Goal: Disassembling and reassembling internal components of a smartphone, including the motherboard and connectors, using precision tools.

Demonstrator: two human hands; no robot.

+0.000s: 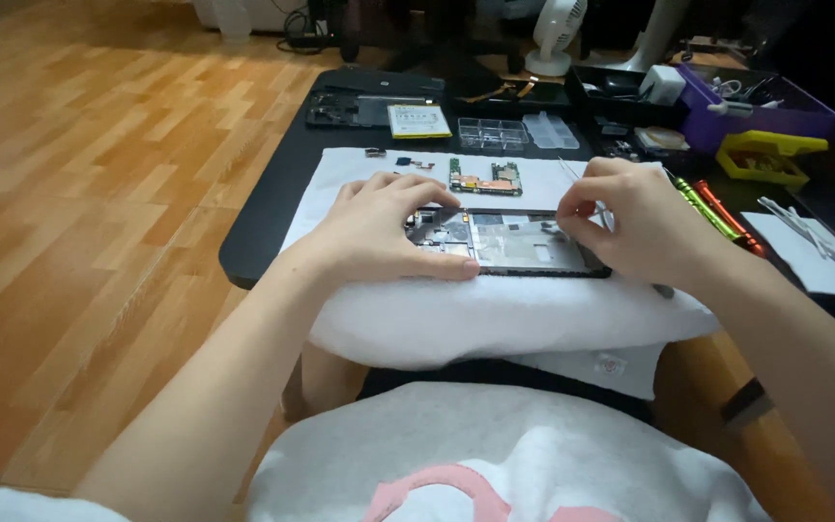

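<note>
Opened phone (519,244): flat on the white cloth (495,314) at the near edge of your desk (263,208), between your hands.
Left hand (388,237): laid over the phone's left end, fingers curled on its frame, thumb along the near edge.
Right hand (635,227): pinched on tweezers (582,184), tips apparently at the phone's right part; blur hides the contact.
Circuit board (485,178): on the cloth just beyond the phone.
Battery (418,121): farther back.
Screwdrivers (717,213): right of your right hand.
</note>
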